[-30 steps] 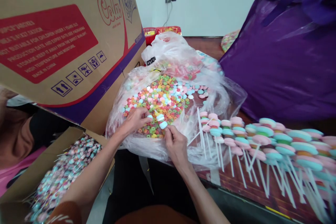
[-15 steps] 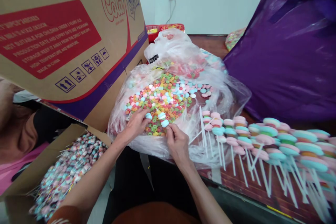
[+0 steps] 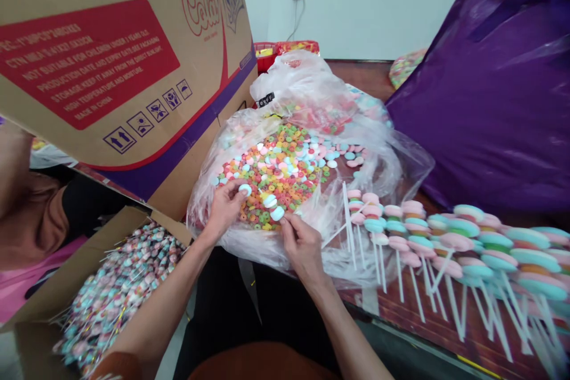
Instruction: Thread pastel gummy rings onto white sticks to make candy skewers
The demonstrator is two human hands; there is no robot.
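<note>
My left hand [image 3: 226, 205] pinches a pale round candy disc [image 3: 244, 189] with a whitish centre, held above the loose candy [image 3: 278, 169]. In my right hand [image 3: 304, 244], fingers closed, is a candy skewer [image 3: 273, 208]: blue and white discs with coloured pieces between them, threaded on a stick. The stick's lower part is hidden in my fingers. Its upper end points up and left, toward the disc but apart from it. Beneath both hands, colourful rings and pastel discs lie on a spread clear plastic bag [image 3: 378, 157].
Finished-looking candy skewers [image 3: 463, 237] lie in rows on the table at right, beside loose white sticks [image 3: 348, 219]. A large carton [image 3: 129, 24] stands at left, above an open box [image 3: 120, 285] of wrapped candy sticks. A purple bag [image 3: 490, 95] rises at right. Another person's arm [image 3: 15, 190] shows far left.
My left hand has drawn a little left, away from the skewer, and the disc now turns its flat face toward me. The skewer tilts slightly more to the left. The view has shifted slightly.
</note>
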